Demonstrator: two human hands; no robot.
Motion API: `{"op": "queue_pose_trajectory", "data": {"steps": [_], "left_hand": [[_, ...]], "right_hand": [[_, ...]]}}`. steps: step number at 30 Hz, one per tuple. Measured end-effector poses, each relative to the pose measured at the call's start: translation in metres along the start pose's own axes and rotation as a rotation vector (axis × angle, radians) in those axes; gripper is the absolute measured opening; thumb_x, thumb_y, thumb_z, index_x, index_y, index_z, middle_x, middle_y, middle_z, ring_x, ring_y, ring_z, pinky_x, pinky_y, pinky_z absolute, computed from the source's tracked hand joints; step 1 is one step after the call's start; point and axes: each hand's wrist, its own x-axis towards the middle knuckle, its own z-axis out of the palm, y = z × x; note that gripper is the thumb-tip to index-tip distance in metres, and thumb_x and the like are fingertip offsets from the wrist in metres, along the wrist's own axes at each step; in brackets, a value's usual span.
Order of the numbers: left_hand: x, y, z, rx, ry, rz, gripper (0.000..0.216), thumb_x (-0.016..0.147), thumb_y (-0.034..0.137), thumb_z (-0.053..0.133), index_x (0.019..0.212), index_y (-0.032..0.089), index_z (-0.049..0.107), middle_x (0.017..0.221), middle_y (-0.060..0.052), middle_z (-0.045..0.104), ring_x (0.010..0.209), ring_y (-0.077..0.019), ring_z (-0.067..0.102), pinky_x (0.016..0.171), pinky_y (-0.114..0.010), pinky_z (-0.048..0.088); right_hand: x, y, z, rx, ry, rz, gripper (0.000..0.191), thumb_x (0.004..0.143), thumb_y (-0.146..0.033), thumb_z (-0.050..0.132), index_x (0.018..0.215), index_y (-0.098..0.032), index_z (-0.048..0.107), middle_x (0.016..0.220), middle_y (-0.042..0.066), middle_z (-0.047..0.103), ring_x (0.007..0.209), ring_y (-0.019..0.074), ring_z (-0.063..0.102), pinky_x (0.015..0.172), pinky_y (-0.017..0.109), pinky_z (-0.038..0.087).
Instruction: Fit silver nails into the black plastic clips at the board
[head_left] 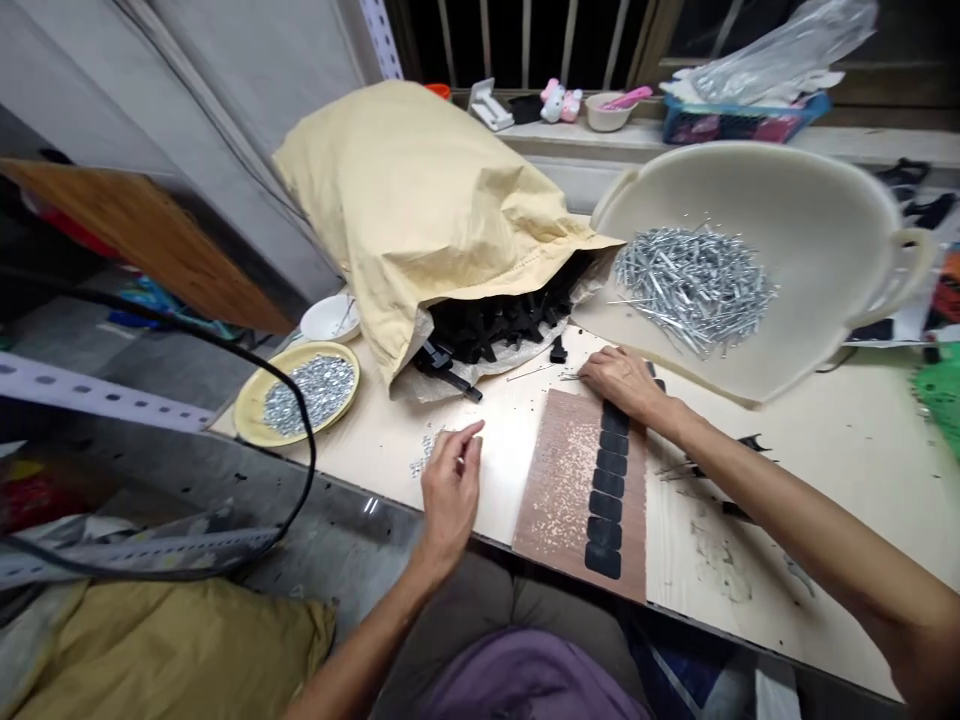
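My left hand [451, 487] hovers over a small scatter of tiny silver metal parts [424, 455] on the wooden table [825, 470], with thumb and forefinger pinched together; what they hold is too small to name. My right hand [621, 381] rests fingers-down at the far end of a brown board [559, 490] carrying a row of black plastic pieces [609, 488], beside loose thin metal pins [559, 374]. Its fingers are curled down, and anything under them is hidden.
A tan paper sack [420, 200] spills black plastic parts [495, 325]. A tilted cream basin [817, 240] holds several silver pins [694, 285]. A yellow plate [251, 418] of small silver parts and a white bowl [330, 318] sit at the left. A black cable [247, 360] arcs past the table edge.
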Motion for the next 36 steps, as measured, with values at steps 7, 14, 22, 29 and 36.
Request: {"op": "queue_pose_trajectory", "data": {"steps": [7,14,22,29,36], "left_hand": [[0.011,-0.040,-0.035,0.489,-0.104,0.235,0.023,0.091,0.028,0.049,0.102,0.021,0.068,0.088,-0.007,0.060,0.087,-0.0204,0.050,0.071,-0.031,0.044],[0.013,-0.041,-0.018,0.744,-0.255,0.432,0.020,0.092,0.025,0.047,0.093,0.023,0.067,0.086,-0.006,0.059,0.082,-0.0214,0.044,0.065,-0.031,0.040],[0.022,-0.041,-0.023,0.608,-0.318,0.283,0.011,0.088,0.020,0.052,0.084,0.016,0.061,0.084,-0.008,0.059,0.084,-0.0219,0.048,0.071,-0.034,0.042],[0.026,-0.003,-0.004,-0.333,-0.259,-0.271,0.019,0.082,0.034,0.060,0.079,0.015,0.061,0.073,-0.003,0.061,0.063,-0.0127,0.053,0.058,-0.025,0.042],[0.017,0.030,0.025,-0.925,-0.193,-0.517,0.026,0.069,0.032,0.074,0.079,0.011,0.062,0.071,-0.001,0.061,0.059,-0.0072,0.053,0.060,-0.020,0.044]], "right_hand": [[-0.009,0.016,0.014,0.048,0.109,-0.045,0.028,0.095,-0.029,0.040,0.097,-0.019,0.066,0.089,0.008,0.061,0.079,0.0187,0.053,0.072,0.030,0.035],[-0.022,0.005,-0.009,0.173,0.312,0.095,0.031,0.096,-0.029,0.037,0.109,-0.018,0.063,0.093,0.009,0.058,0.079,0.0173,0.056,0.065,0.027,0.043],[-0.061,-0.081,-0.054,0.478,0.403,0.155,0.032,0.095,-0.024,0.042,0.121,-0.016,0.059,0.094,0.008,0.059,0.078,0.0160,0.058,0.070,0.031,0.052],[-0.073,-0.145,-0.055,0.803,0.299,0.174,0.034,0.095,-0.023,0.041,0.123,-0.023,0.058,0.083,0.005,0.054,0.072,0.0156,0.055,0.063,0.030,0.050],[-0.069,-0.151,-0.050,0.778,0.348,0.245,0.033,0.095,-0.025,0.041,0.122,-0.025,0.060,0.078,0.003,0.048,0.068,0.0147,0.051,0.062,0.027,0.046]]}}
